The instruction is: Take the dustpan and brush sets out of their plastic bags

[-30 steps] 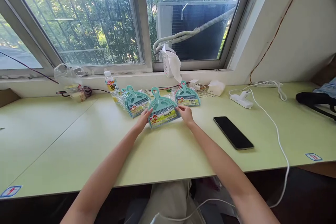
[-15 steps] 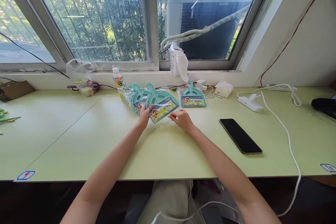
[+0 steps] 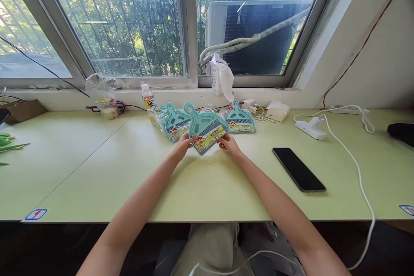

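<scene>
A teal dustpan set (image 3: 208, 131) with a yellow-green label is held tilted above the table, its handle up and to the left. My left hand (image 3: 183, 145) grips its lower left edge, thumb over the front. At its right corner, my right hand (image 3: 229, 143) pinches the edge with closed fingers. Behind it on the left lie more teal dustpan sets (image 3: 174, 123) in clear wrap. Another wrapped teal set (image 3: 241, 121) lies behind on the right, partly covered by the held one.
A bottle (image 3: 148, 102), a plastic bag with contents (image 3: 108, 105) and a tissue pack (image 3: 221, 76) stand along the window side. To the right are a black phone (image 3: 299, 169), a power strip (image 3: 310, 128) and a white cable. Green leaves (image 3: 11, 144) lie far left.
The held dustpan set has moved slightly right and closer to me, now overlapping the right-hand set. My right hand has closed on its right corner.
</scene>
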The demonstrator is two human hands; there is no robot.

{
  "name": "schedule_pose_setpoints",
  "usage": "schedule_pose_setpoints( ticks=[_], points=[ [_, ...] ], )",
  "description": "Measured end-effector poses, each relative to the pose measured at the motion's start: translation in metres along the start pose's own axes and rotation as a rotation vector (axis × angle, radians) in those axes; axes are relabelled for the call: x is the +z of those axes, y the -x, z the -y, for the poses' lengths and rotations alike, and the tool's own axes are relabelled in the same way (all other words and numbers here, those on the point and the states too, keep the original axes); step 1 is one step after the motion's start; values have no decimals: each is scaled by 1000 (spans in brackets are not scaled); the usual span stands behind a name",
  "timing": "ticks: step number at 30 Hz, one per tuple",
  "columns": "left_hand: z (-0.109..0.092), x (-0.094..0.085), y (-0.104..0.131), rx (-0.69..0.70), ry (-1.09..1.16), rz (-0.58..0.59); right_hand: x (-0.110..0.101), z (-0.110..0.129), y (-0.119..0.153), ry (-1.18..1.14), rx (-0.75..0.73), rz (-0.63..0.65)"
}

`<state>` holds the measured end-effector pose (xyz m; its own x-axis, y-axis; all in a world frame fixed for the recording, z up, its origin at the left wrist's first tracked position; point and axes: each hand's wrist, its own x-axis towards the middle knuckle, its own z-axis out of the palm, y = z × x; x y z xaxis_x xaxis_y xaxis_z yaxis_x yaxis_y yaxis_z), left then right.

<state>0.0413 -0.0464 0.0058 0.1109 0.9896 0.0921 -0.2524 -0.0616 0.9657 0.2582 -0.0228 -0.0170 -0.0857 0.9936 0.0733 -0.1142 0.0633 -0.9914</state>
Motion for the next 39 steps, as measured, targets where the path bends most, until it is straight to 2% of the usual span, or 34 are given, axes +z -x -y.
schedule_pose_setpoints(
  ticks=[2,4,11,17,19,22,24,28,30,33,34,36,37,39],
  points=[
    [-1,-1,1,2,-44,34,0,-3,-3,-15,2,-73],
    [-2,-1,1,2,-69,18,-1,-5,-6,-46,-5,-109],
    [1,-7,-10,-1,-53,-248,3,1,-1,-278,-34,11],
    [-11,-22,-17,111,93,-354,-6,14,1,-235,-51,-36],
    [-23,-34,-17,171,155,-479,-12,15,-1,-226,-57,-62],
    [-48,-64,-14,264,192,-758,-22,14,-4,-236,-72,-88],
    [-65,-92,-8,328,151,-889,-26,12,-6,-268,-82,-102],
    [-92,-157,12,430,-46,-1047,-32,11,-9,-329,-92,-138],
    [-97,-188,24,361,-166,-1026,-34,11,-11,-332,-79,-143],
    [-96,-222,42,48,-462,-975,-34,8,-13,-323,-57,-132],
    [-95,-229,47,-32,-576,-963,-33,7,-13,-321,-52,-125],
    [-94,-231,54,-40,-745,-997,-32,4,-13,-320,-44,-115],
    [-95,-226,55,35,-845,-1037,-31,2,-13,-318,-41,-110],
    [-99,-203,54,315,-1016,-1089,-30,0,-14,-311,-38,-100]
  ],
)
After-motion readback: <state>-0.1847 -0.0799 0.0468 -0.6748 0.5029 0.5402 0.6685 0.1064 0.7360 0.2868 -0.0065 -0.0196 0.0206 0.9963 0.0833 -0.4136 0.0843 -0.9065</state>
